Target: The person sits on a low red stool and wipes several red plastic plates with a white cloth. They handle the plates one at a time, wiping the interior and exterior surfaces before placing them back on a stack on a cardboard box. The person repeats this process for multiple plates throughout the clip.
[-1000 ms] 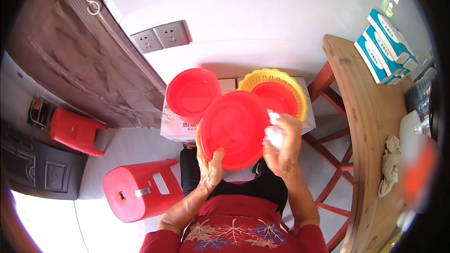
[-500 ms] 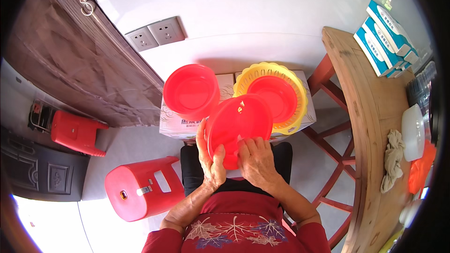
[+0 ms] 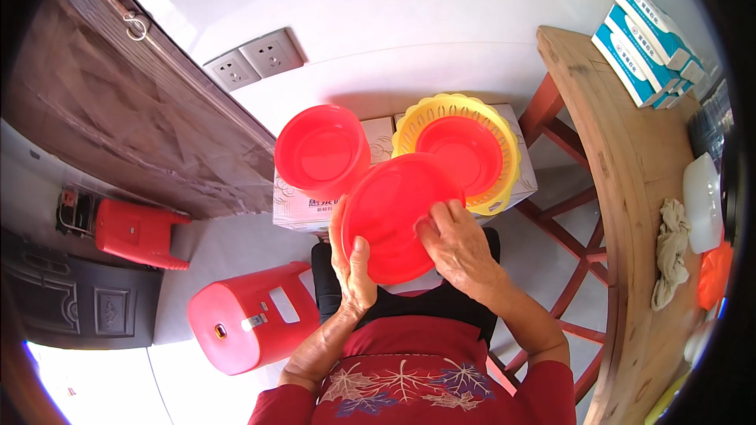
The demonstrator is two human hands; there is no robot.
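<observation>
A red plastic bowl is held tilted above my lap. My left hand grips its left side, thumb over the rim and fingers around the outside. At the bowl's right side, my right hand has its fingers bent together over the inside; whether anything is between them is hidden. Just beyond stands a second red bowl on a patterned cardboard box. To its right is a yellow scalloped colander with another red bowl inside.
On the right runs a wooden table with stacked tissue boxes, a crumpled cloth and a white container. A red stool lies on its side at left, with another red stool farther off. A wall socket is ahead.
My right hand has moved right and slightly up along the bowl. The bowl's base has swung rightward. Small pale-yellow bits near its far rim no longer show. The view has shifted slightly.
</observation>
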